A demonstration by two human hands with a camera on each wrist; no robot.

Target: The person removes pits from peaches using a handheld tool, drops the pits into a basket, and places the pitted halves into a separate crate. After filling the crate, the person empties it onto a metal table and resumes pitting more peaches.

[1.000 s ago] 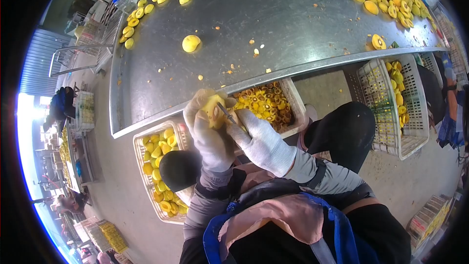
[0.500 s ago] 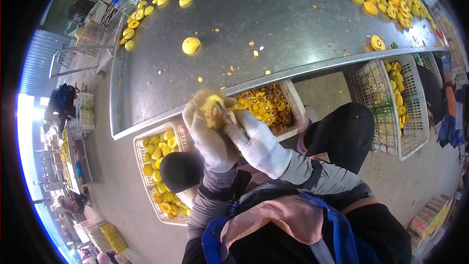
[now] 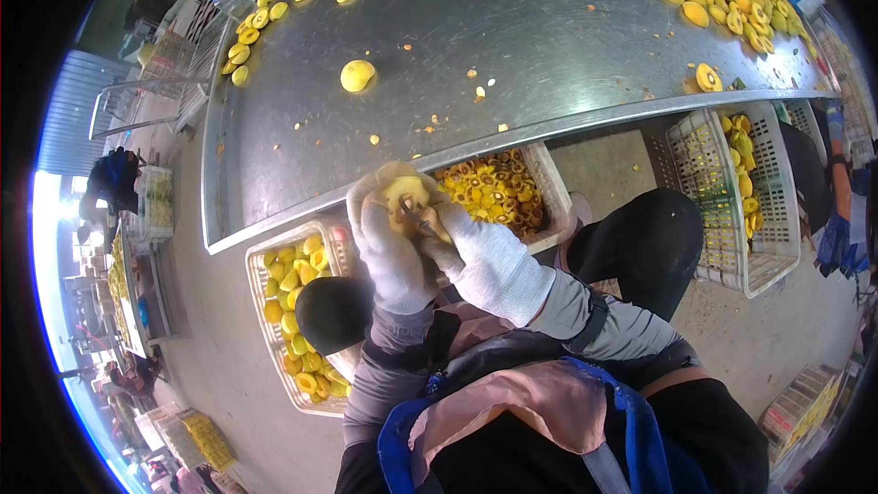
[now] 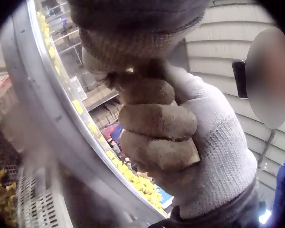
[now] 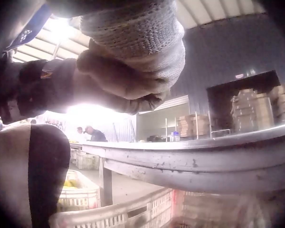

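Turned since the earlier frame: pale-yellow cut fruit, white-gloved left hand wrapped round it | white-gloved right hand gripping slim metal tool against it | beyond, I see grey metal table.

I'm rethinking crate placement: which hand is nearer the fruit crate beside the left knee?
Left. In the head view, the left hand, holding a fruit, is up and right of the fruit crate; the right hand, with a tool, is farther right.

Bright light glares beside a corrugated wall.
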